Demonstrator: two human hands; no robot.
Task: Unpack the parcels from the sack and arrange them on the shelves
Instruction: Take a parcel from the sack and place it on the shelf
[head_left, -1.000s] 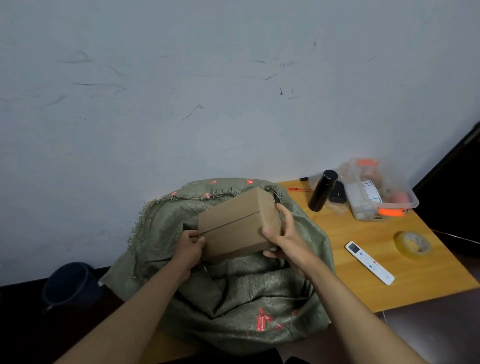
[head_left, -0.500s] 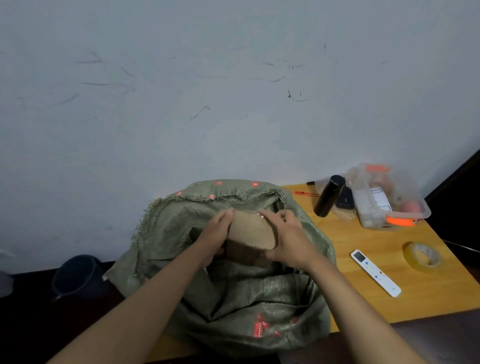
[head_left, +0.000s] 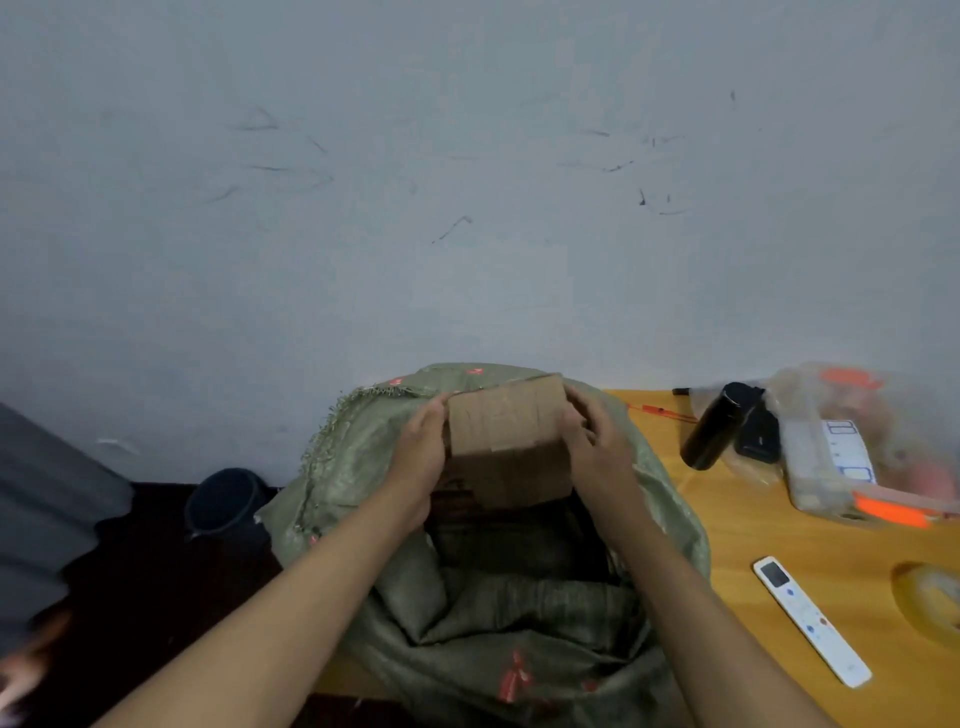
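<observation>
Since the shot half a sec ago we've brought the brown cardboard parcel box (head_left: 506, 441) up out of the mouth of the green woven plastic sack (head_left: 519, 618) and turned it, so a broad taped face now points at us; it was lower and edge-on then. View has also tipped up a bit, w/ more wall showing.

Box is now held in the air just above the sack opening, near the back rim, touching nothing but our hands. Left hand (head_left: 421, 457) presses on the box's left end, fingers wrapped around the edge. Right hand (head_left: 592, 441) clamps the right end, fingers curled over the near corner. So both hands grip the box, one per side.

Handling, as we judge it: stiff card, flat faces, crisp edges, so it shouldn't sag or crush under a side squeeze. Looks light enough, given we carry it w/out support from below. Tape strips on the face may be slicker than bare card, so best keep palms on the plain ends, or slide one hand under the base before carrying it to the shelves, which aren't in view.

Sack sits partly on the orange-yellow wooden worktop (head_left: 753, 525).
</observation>
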